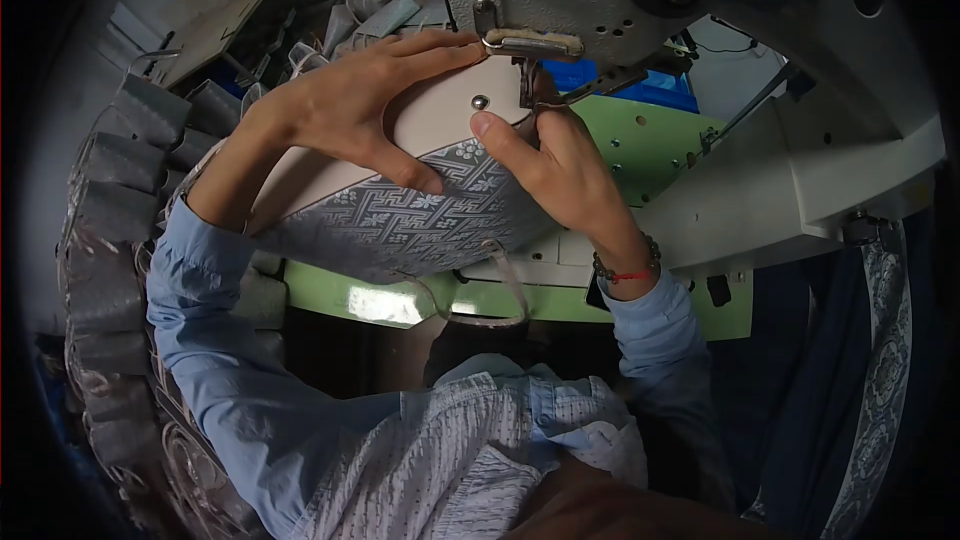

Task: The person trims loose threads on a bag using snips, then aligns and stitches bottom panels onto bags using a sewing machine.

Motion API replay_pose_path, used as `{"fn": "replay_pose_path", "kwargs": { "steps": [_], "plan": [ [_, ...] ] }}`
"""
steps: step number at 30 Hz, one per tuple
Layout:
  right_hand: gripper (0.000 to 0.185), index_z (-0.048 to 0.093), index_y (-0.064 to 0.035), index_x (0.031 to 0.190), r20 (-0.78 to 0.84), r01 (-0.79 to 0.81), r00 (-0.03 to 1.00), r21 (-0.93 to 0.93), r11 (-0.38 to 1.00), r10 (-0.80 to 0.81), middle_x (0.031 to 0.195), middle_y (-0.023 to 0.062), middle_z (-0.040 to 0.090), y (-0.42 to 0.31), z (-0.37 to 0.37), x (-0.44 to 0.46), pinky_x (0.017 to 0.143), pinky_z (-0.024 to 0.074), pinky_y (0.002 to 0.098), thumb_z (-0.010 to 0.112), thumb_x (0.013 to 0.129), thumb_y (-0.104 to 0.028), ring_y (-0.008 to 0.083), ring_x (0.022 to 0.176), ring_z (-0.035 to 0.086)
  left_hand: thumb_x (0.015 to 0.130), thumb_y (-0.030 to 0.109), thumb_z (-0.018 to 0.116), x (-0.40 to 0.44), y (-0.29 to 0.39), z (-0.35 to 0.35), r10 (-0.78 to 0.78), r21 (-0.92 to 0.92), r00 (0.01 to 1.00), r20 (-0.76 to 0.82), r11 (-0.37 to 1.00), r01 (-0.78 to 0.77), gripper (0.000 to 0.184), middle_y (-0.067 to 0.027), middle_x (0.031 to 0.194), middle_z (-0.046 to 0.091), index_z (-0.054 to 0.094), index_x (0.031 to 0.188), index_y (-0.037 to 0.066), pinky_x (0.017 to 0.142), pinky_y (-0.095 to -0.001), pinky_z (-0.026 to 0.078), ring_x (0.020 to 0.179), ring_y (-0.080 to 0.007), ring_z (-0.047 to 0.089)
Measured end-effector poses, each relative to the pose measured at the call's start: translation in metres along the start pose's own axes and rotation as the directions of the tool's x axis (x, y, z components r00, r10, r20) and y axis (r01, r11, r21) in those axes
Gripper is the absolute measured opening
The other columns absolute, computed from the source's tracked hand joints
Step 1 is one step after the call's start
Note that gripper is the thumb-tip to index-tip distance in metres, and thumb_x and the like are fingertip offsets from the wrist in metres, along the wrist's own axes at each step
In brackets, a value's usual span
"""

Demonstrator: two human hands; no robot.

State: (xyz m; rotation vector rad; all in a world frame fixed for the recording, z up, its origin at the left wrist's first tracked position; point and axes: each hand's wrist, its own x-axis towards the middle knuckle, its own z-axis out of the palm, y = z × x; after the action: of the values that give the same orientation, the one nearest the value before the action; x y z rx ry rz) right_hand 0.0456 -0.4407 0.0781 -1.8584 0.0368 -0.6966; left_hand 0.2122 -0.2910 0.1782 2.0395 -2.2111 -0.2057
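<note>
A bag [400, 205] with grey patterned fabric and a smooth cream panel lies tilted at the sewing machine [560, 0]. A round metal stud [480, 102] sits on the cream panel. My left hand [365, 105] spans that panel, its thumb on the patterned side and its fingertips at the far edge near the presser foot [526, 82]. Close to the foot, my right hand [555, 155] grips the bag's corner, thumb beside the stud and the other fingers mostly hidden behind. A pale handle [507, 280] hangs from the bag's near side.
Several grey bag pieces [115, 285] are stacked along the left. The green table [640, 140] extends under the machine, with a blue tray [665, 90] behind. A patterned strip [880, 360] hangs at the right. A shelf [235, 15] with assorted items stands at the back left.
</note>
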Motion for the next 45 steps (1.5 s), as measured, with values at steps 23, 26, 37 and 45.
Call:
{"fn": "replay_pose_path", "kwargs": {
  "steps": [23, 26, 37, 45],
  "plan": [
    [0.037, 0.058, 0.004, 0.113, 0.149, -0.055, 0.989, 0.225, 0.973, 0.021, 0.097, 0.0151, 0.062, 0.003, -0.01, -0.001, 0.088, 0.0458, 0.0337, 0.06, 0.091, -0.026, 0.0228, 0.091, 0.058, 0.07, 0.081, 0.06, -0.043, 0.071, 0.028, -0.368, 0.013, 0.901, -0.228, 0.924, 0.381, 0.115, -0.0274, 0.139, 0.038, 0.035, 0.145, -0.003, 0.095, -0.0483, 0.048, 0.113, -0.0464, 0.056],
    [0.049, 0.051, 0.0079, 0.123, 0.115, -0.054, 0.993, 0.324, 0.944, 0.018, 0.109, 0.0151, 0.061, -0.001, -0.006, -0.013, 0.094, 0.0419, 0.034, 0.057, 0.092, -0.029, 0.0219, 0.101, 0.055, 0.07, 0.079, 0.062, -0.042, 0.082, 0.034, -0.424, -0.028, 0.859, -0.287, 0.9, 0.434, 0.113, -0.0284, 0.136, 0.039, 0.038, 0.143, -0.004, 0.091, -0.0486, 0.05, 0.107, -0.046, 0.06],
    [0.075, 0.009, 0.0079, 0.151, -0.188, 0.201, 0.971, 0.287, 0.937, -0.15, 0.158, 0.0265, 0.011, -0.002, 0.041, -0.06, 0.119, 0.0112, 0.0436, 0.038, 0.096, -0.033, 0.0373, 0.147, 0.011, 0.073, 0.072, 0.066, -0.107, 0.134, 0.15, -0.618, -0.829, 0.563, -0.548, 0.492, -0.266, 0.113, -0.0245, 0.154, 0.024, 0.021, 0.153, 0.006, 0.11, -0.0487, 0.034, 0.139, -0.0387, 0.033],
    [0.077, 0.006, 0.0072, 0.151, -0.159, 0.12, 0.985, 0.323, 0.939, -0.071, 0.159, 0.0254, 0.007, -0.01, 0.042, -0.063, 0.119, 0.01, 0.0422, 0.035, 0.096, -0.037, 0.0356, 0.148, 0.007, 0.073, 0.062, 0.063, -0.165, 0.194, 0.243, -0.826, -0.841, 0.467, -0.316, 0.016, -0.541, 0.105, -0.0228, 0.151, 0.031, 0.022, 0.151, 0.004, 0.108, -0.0447, 0.038, 0.136, -0.035, 0.036]
  ]
}}
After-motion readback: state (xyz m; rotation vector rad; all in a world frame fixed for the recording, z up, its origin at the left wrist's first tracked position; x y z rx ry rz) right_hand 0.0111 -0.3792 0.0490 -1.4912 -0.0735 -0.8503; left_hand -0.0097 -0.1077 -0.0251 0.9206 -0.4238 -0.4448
